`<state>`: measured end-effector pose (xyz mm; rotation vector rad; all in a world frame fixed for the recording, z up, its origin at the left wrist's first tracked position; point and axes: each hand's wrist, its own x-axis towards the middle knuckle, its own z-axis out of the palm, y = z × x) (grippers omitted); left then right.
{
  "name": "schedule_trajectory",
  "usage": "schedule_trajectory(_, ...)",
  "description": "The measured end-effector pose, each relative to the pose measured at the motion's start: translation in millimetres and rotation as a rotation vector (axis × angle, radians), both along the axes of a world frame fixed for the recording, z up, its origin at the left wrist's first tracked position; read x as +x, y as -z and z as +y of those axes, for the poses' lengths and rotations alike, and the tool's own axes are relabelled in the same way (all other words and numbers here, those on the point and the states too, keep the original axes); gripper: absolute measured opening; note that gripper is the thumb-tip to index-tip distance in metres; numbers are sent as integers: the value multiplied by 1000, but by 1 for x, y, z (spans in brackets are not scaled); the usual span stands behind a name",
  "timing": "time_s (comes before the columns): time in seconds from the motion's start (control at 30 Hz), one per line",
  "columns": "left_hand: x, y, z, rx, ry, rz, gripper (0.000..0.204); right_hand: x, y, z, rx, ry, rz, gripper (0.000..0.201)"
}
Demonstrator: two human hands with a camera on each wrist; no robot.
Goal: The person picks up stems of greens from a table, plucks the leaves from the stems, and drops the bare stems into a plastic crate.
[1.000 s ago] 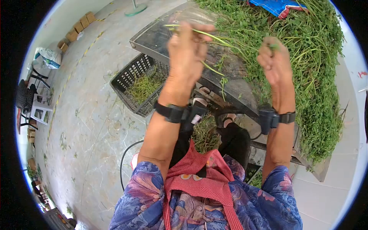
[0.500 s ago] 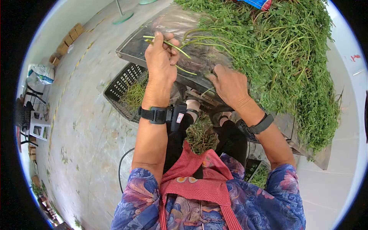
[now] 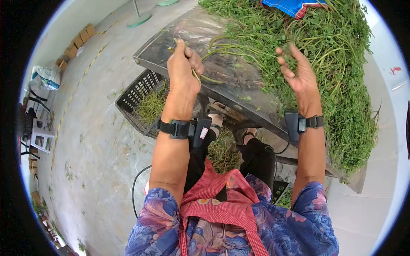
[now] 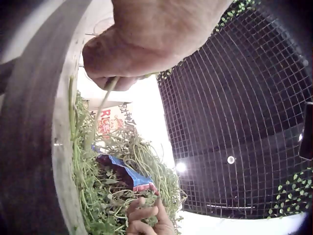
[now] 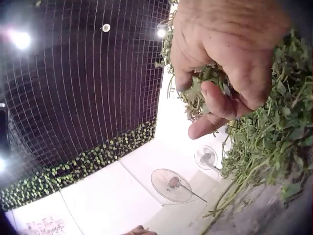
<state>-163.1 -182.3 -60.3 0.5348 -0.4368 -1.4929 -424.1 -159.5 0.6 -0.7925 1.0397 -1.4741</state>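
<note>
A few green stems [image 3: 196,76] are gripped in the left hand [image 3: 183,67], above the near edge of the desk [image 3: 256,94]; their tips show beside the thumb and their other ends below the palm. The closed grip probably serves to hold such thin pieces together in one bunch.

The right hand [image 3: 301,73] hovers over the leafy heap [image 3: 344,100], fingers relaxed and apart, with nothing plainly in its grasp. The heap covers the right part of the desk, seemingly so that it lies within that hand's reach. Longer stems [image 3: 232,48] trail from it toward the left hand, and a blue-and-red bag [image 3: 294,8] lies on top.

Just beside the desk, on the floor [image 3: 104,141], a black slatted crate [image 3: 141,85] holds loose thin stems; its position suggests easy reach from the left. A dark container [image 3: 278,189] low on the right has greenery in it.
</note>
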Motion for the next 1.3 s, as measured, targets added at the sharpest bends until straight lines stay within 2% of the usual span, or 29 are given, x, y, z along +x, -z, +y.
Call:
schedule_trajectory(0.03,0,2,-2,-8,17,14,37,-11,14,-12,-20,-103,90,20)
schedule_trajectory(0.07,-1,0,-1,-8,13,15,37,-7,17,-16,-20,-107,91,20)
schedule_trajectory(0.13,-4,-6,2,72,-48,-67,36,3,25,-24,-1,-108,568,25)
schedule_trajectory(0.17,-5,-9,3,73,-50,-68,36,11,33,-30,-159,-13,897,27)
schedule_trajectory(0.2,-6,-11,4,74,-34,-66,35,15,36,-34,-160,-15,897,27)
schedule_trajectory(0.27,-5,-10,4,75,-18,-64,35,26,35,-36,-144,30,1594,28)
schedule_trajectory(0.3,-4,-8,4,-6,26,-77,33,29,34,-35,-41,2,1683,28)
schedule_trajectory(0.33,-3,-7,3,-87,69,-91,31,28,37,-36,-41,1,1683,28)
schedule_trajectory(0.4,-6,-4,4,-86,66,-86,31,24,45,-41,-105,17,1865,29)
schedule_trajectory(0.43,-8,-4,4,-89,62,-82,31,20,45,-44,-106,17,1867,29)
schedule_trajectory(0.5,-11,-4,5,-82,87,-90,31,8,42,-49,-262,-2,1614,30)
schedule_trajectory(0.53,-13,-4,6,-75,114,-100,31,8,36,-48,-264,-4,1616,30)
schedule_trajectory(0.6,-19,-6,9,-54,117,-96,32,6,26,-43,-247,-52,1457,32)
schedule_trajectory(0.63,-22,-7,10,-34,121,-93,32,8,24,-44,-215,-70,1564,31)
schedule_trajectory(0.67,-25,-7,12,-35,125,-94,32,11,26,-41,-212,-65,1564,31)
schedule_trajectory(0.73,-28,-9,14,-35,163,-111,31,23,32,-35,-63,-21,1861,29)
schedule_trajectory(0.77,-29,-8,14,-36,163,-113,31,23,38,-37,-60,-58,1965,28)
schedule_trajectory(0.8,-30,-6,15,-31,179,-121,30,22,39,-36,-58,-58,1963,28)
schedule_trajectory(0.87,-32,-6,14,-27,191,-131,30,17,39,-40,-131,-33,1801,28)
schedule_trajectory(0.9,-33,-6,15,-24,195,-156,30,12,36,-42,-132,-34,1800,28)
schedule_trajectory(0.97,-35,-7,15,-20,199,-180,30,4,28,-43,-248,-114,1458,28)
schedule_trajectory(1.0,-37,-6,16,-32,208,-201,29,3,29,-41,-245,-112,1457,28)
schedule_trajectory(1.07,-42,-7,16,-47,219,-219,29,9,25,-36,-335,-60,1607,22)
schedule_trajectory(1.1,-43,-8,17,-31,213,-207,28,14,27,-30,-238,-21,1816,29)
schedule_trajectory(1.13,-45,-8,17,-16,205,-196,27,16,32,-30,-236,-20,1816,29)
schedule_trajectory(1.2,-44,-7,18,-20,210,-184,27,20,43,-31,-30,-3,2057,29)
schedule_trajectory(1.27,-42,-8,17,-26,208,-170,27,20,37,-31,-41,-19,2040,26)
schedule_trajectory(1.3,-42,-8,17,-18,189,-177,26,16,34,-29,-96,-26,1873,25)
